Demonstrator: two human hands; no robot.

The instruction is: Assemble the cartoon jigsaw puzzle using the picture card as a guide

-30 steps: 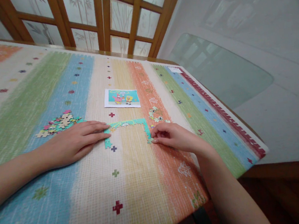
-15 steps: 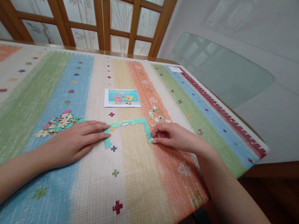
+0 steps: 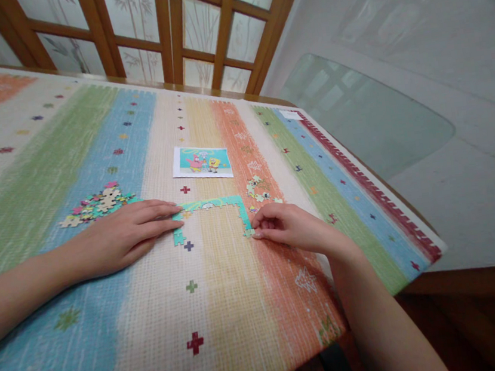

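A partly joined teal puzzle border (image 3: 214, 204) lies on the striped tablecloth (image 3: 226, 308). My left hand (image 3: 127, 233) rests flat with fingers stretched out, its fingertips touching the border's left corner. My right hand (image 3: 286, 226) is curled, thumb and fingers pinched on a small puzzle piece (image 3: 249, 232) at the bottom of the border's right side. A pile of loose pieces (image 3: 94, 205) lies just beyond my left hand. A smaller cluster of pieces (image 3: 257, 189) sits just beyond my right hand.
A small reference picture (image 3: 202, 161) with cartoon figures lies further back on the cloth. The table's right edge (image 3: 375, 194) runs diagonally past my right arm. Wooden framed glass doors (image 3: 174, 32) stand behind the table.
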